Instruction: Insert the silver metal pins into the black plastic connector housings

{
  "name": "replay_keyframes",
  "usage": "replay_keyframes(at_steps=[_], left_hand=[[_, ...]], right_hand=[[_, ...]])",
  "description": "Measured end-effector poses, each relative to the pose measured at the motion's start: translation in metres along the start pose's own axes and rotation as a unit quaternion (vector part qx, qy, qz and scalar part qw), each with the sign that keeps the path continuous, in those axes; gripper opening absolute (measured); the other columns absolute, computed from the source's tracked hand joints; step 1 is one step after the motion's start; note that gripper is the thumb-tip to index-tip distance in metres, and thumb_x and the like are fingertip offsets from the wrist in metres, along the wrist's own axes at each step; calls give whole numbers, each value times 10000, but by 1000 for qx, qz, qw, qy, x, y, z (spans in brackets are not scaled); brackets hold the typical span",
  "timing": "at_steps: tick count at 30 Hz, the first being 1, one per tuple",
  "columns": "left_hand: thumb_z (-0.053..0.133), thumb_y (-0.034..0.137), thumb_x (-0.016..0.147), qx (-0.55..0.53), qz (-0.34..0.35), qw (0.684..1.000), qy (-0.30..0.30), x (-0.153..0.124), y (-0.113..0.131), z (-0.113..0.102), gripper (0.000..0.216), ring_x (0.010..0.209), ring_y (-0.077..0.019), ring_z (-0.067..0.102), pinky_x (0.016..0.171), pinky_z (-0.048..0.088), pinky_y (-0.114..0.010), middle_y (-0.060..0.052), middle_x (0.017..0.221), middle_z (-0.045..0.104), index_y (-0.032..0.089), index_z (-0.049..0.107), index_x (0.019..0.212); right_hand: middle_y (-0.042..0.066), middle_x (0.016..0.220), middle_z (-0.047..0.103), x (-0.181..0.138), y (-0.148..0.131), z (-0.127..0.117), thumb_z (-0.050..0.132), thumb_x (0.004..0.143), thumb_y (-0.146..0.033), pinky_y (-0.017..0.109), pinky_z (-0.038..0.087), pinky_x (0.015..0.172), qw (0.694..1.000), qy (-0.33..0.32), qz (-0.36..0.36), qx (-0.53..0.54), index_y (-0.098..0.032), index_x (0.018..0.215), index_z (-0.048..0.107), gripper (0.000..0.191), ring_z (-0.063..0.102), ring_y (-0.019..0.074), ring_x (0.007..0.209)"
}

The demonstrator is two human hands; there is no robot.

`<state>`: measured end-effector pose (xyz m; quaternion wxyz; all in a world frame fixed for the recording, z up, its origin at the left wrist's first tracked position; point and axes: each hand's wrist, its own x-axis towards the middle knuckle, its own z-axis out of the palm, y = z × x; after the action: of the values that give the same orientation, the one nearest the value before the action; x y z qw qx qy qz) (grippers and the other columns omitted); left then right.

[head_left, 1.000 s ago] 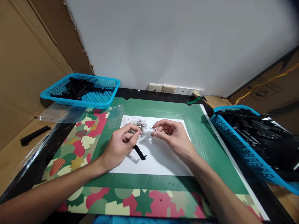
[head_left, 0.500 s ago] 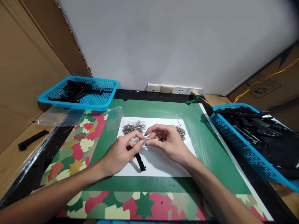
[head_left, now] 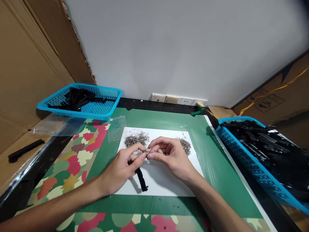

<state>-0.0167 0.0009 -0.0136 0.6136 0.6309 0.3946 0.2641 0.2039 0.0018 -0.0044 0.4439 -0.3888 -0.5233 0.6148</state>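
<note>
My left hand point(head_left: 123, 169) is closed around a slim black plastic part point(head_left: 141, 180) that sticks out below it toward me. My right hand point(head_left: 170, 156) pinches a thin metal pin point(head_left: 154, 151) whose tip meets the left fingertips. Both hands hover over a white sheet point(head_left: 164, 180) on the green mat. One heap of small metal pieces point(head_left: 136, 139) lies just beyond the left hand. A second heap of metal pieces point(head_left: 185, 145) lies beyond the right hand.
A blue basket point(head_left: 79, 101) with black parts stands at the back left. A bigger blue basket point(head_left: 251, 164) full of black parts is at the right. A clear plastic bag point(head_left: 117, 127), a loose black part point(head_left: 23, 150) and wall sockets point(head_left: 177, 100) are also there.
My hands have drawn together and toward me, so the pin now meets my left fingertips. The view has tilted, and the second heap of metal pieces has come into sight.
</note>
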Motion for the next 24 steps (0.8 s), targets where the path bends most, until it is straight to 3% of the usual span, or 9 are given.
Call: replay_keyframes(at_steps=[9, 17, 22, 24], left_hand=[[524, 532, 1075, 4, -9, 1000, 1, -2, 10, -1, 338, 463, -65, 333, 471, 241, -183, 109, 544, 394, 197, 572, 1069], [578, 539, 1047, -57, -10, 998, 24, 4, -1, -5, 327, 417, -55, 314, 408, 207, -163, 102, 554, 396, 215, 556, 1008], [571, 529, 1055, -62, -4, 998, 22, 3, 2, -5, 319, 404, -50, 317, 394, 202, -152, 99, 539, 399, 215, 562, 999], [572, 531, 1055, -63, -5, 998, 20, 2, 3, -5, 320, 401, -50, 321, 391, 208, -149, 96, 531, 413, 214, 570, 1010]], right_hand=[[27, 818, 760, 0, 6, 4, 941, 767, -367, 276, 519, 704, 1000, 13, 19, 2, -195, 935, 774, 293, 692, 154, 750], [-8, 790, 592, -2, -6, 6, 789, 915, -470, 254, 377, 578, 994, 46, 15, -95, -216, 1031, 776, 279, 515, 126, 668], [-71, 615, 412, -2, -1, 11, 829, 875, -452, 264, 319, 578, 994, -5, 39, -106, -213, 994, 766, 274, 346, 113, 581], [-64, 614, 447, -1, 3, 12, 827, 875, -459, 267, 334, 588, 994, -11, 38, -102, -207, 943, 761, 269, 359, 112, 581]])
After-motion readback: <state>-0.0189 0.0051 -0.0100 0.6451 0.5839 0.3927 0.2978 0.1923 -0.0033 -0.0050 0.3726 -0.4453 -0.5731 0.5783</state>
